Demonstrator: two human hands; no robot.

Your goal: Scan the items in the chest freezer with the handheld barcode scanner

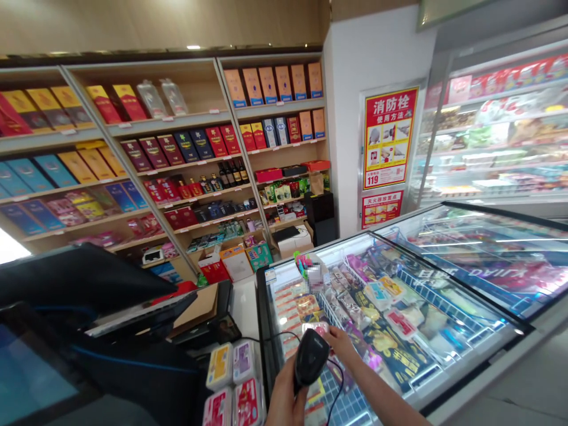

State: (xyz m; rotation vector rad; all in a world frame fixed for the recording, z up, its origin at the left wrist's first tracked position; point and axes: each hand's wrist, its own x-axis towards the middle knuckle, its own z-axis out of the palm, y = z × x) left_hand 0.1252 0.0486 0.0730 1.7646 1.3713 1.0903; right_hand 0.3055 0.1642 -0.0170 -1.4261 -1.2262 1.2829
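Note:
My left hand (284,391) is wrapped round a black handheld barcode scanner (312,356), its head up and its cord trailing over the freezer glass. Just beyond the scanner, my right hand (341,345) has its fingers closed at the edge of a small pink-and-white package (316,326). The scanner hides part of this package and some of my fingertips. Left of my hands, several small plastic tubs with coloured lids, one of them a red-lidded tub (248,401), sit side by side on the counter.
A glass-topped chest freezer (448,349) with wire baskets of packets spans the right. Black checkout screens (80,278) and an open cardboard box (195,310) stand left. Behind are shelves of boxed goods (190,145), a red fire-hydrant poster (390,139) and a lit display fridge (497,136).

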